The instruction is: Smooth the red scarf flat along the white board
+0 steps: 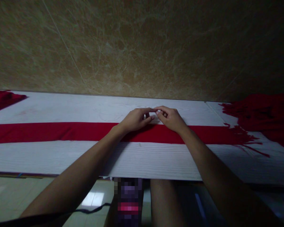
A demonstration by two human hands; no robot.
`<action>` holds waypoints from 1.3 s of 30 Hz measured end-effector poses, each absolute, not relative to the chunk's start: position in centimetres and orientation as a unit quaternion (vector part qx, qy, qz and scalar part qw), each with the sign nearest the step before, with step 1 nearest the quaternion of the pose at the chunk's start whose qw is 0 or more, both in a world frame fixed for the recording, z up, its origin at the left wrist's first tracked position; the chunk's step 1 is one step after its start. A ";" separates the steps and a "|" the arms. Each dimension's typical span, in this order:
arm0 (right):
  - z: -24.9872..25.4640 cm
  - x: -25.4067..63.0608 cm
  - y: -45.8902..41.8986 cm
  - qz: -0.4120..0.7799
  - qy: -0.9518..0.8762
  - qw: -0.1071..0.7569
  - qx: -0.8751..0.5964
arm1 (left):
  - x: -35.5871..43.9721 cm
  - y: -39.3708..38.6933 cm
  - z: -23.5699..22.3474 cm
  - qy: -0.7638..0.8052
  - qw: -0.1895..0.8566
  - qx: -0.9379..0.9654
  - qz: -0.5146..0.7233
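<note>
A long red scarf (85, 131) lies flat in a narrow band across the white table, with loose fringe at its right end. Over its far edge, near the middle, my two hands meet at the fingertips. My left hand (136, 119) has its index finger stretched to the right and its thumb apart below it. The fingers of my right hand (169, 119) are curled, with thumb and index fingertip pinched close together against the left index fingertip. Anything between those fingertips is too small to make out.
A heap of red fringed cloth (267, 116) lies at the table's right end. Another piece of red cloth (4, 100) is at the far left. A brown marbled wall (142, 47) rises behind the white wood-grain table (153, 160). A dark strap (92, 209) hangs below the front edge.
</note>
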State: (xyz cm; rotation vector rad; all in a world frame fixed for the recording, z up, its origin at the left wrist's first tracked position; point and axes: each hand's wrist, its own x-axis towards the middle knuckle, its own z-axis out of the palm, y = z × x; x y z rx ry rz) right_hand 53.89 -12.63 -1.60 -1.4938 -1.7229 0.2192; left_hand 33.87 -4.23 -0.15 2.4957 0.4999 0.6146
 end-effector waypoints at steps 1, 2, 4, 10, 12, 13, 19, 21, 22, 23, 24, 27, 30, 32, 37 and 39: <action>-1.6 53.9 -12.6 0.088 -0.685 0.412 -0.594 | 33.8 -4.3 -0.1 0.184 0.258 0.921 0.227; -1.6 53.9 -12.6 0.089 -0.685 0.412 -0.594 | 33.8 -4.3 -0.1 0.183 0.258 0.921 0.227; -1.6 53.9 -12.7 0.088 -0.685 0.413 -0.594 | 33.7 -4.3 -0.1 0.180 0.258 0.921 0.230; -1.7 53.7 -12.8 0.091 -0.687 0.418 -0.587 | 33.9 -3.8 -0.4 0.184 0.261 0.911 0.262; -1.7 53.6 -12.8 0.092 -0.691 0.421 -0.580 | 34.0 -3.8 -0.5 0.187 0.266 0.906 0.272; -1.7 53.6 -12.8 0.090 -0.693 0.422 -0.578 | 34.0 -3.8 -0.5 0.191 0.265 0.904 0.275; -1.9 53.7 -12.7 0.081 -0.695 0.420 -0.578 | 34.1 -4.1 -0.4 0.196 0.259 0.904 0.278; -1.9 53.7 -12.7 0.082 -0.697 0.418 -0.577 | 34.1 -4.1 -0.4 0.192 0.262 0.904 0.279; -1.9 53.7 -12.7 0.082 -0.698 0.416 -0.577 | 34.2 -4.1 -0.4 0.191 0.263 0.903 0.280; -1.9 53.7 -12.7 0.081 -0.699 0.415 -0.577 | 34.2 -4.1 -0.5 0.190 0.264 0.903 0.281; -1.9 53.7 -12.7 0.080 -0.699 0.414 -0.578 | 34.2 -4.1 -0.5 0.189 0.265 0.902 0.282; -2.0 53.7 -12.6 0.077 -0.698 0.416 -0.578 | 34.2 -4.1 -0.5 0.187 0.266 0.900 0.289; -2.1 53.6 -12.6 0.079 -0.693 0.419 -0.581 | 34.3 -4.3 -0.5 0.194 0.266 0.899 0.288; -2.1 53.6 -12.6 0.079 -0.692 0.420 -0.582 | 34.3 -4.4 -0.5 0.201 0.267 0.899 0.283; -2.2 53.6 -12.6 0.075 -0.692 0.422 -0.581 | 34.3 -4.5 -0.4 0.204 0.269 0.898 0.282; -2.1 53.6 -12.6 0.075 -0.693 0.421 -0.580 | 34.3 -4.5 -0.3 0.205 0.268 0.898 0.283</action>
